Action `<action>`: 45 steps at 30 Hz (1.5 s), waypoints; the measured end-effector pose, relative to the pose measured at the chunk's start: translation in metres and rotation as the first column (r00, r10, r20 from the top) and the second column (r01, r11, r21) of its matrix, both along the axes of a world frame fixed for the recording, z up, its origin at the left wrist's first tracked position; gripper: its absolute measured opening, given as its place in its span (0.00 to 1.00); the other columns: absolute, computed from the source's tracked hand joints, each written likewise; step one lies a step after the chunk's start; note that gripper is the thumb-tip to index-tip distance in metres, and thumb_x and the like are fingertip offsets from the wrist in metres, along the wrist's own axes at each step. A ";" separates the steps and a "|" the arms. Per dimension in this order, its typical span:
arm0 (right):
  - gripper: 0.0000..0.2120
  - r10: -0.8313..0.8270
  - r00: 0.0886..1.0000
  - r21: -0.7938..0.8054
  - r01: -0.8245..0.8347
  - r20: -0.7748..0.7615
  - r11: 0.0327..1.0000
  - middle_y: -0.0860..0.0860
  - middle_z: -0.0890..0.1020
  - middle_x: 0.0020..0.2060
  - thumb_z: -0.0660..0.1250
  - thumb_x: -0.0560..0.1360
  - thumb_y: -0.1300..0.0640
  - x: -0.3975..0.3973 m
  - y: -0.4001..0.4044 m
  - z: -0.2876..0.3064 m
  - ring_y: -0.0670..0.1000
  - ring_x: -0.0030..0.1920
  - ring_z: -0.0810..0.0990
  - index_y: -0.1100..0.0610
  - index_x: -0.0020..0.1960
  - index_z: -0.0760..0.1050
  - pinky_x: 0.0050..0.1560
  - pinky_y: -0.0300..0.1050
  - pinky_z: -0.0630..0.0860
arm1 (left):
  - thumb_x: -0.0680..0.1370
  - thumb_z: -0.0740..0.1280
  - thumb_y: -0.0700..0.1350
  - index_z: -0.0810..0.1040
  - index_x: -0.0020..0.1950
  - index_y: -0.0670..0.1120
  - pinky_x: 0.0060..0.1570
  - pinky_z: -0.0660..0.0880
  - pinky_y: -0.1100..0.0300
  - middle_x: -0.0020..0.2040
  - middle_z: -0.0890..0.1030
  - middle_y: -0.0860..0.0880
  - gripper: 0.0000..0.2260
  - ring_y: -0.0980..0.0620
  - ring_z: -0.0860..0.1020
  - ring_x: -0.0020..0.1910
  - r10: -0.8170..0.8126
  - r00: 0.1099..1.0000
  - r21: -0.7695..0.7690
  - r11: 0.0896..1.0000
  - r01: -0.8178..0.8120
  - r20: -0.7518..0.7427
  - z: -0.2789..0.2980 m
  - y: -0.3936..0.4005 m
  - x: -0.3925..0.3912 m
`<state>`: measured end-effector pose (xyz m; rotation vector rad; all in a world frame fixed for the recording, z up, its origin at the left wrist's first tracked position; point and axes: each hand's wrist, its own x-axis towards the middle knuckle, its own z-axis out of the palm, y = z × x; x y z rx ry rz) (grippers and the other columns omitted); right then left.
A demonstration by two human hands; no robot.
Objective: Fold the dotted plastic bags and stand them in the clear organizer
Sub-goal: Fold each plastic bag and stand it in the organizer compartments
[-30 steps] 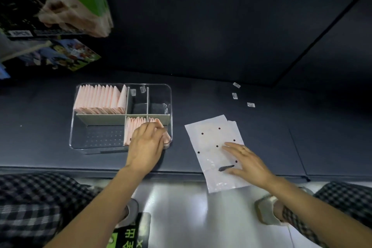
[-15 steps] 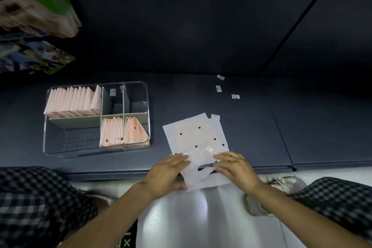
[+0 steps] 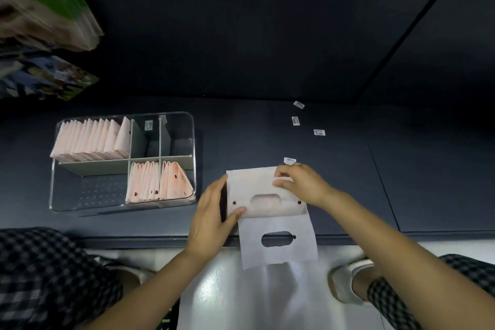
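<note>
I see both hands on the folded dotted bag [image 3: 257, 190]: left hand [image 3: 211, 220] pinching its near-left edge, right hand [image 3: 302, 185] pinching its far-right corner (clear organizer [image 3: 191, 128] to the left).

Three small white printed labels [image 3: 295, 120] scattered on dark blue-grey padded surface [image 3: 267, 136], a fourth [image 3: 289, 160] nearer. Blurred green-topped stack [image 3: 48, 5] and colourful printed booklet [image 3: 45, 80] at upper left. Glossy white floor [image 3: 241, 297] below; pale shoe [image 3: 345, 284] lower right.
</note>
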<state>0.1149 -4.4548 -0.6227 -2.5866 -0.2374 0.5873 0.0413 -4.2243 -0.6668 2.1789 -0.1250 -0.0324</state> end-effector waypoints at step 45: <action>0.12 0.229 0.823 -0.297 -0.076 0.519 0.952 0.50 0.84 0.51 0.76 0.68 0.52 -0.076 -0.016 -0.032 0.51 0.51 0.83 0.56 0.49 0.82 0.54 0.50 0.79 | 0.77 0.49 0.67 0.44 0.77 0.57 0.70 0.30 0.51 0.77 0.38 0.50 0.32 0.50 0.39 0.76 -0.513 0.836 0.682 0.541 0.492 -0.196 -0.025 0.008 -0.013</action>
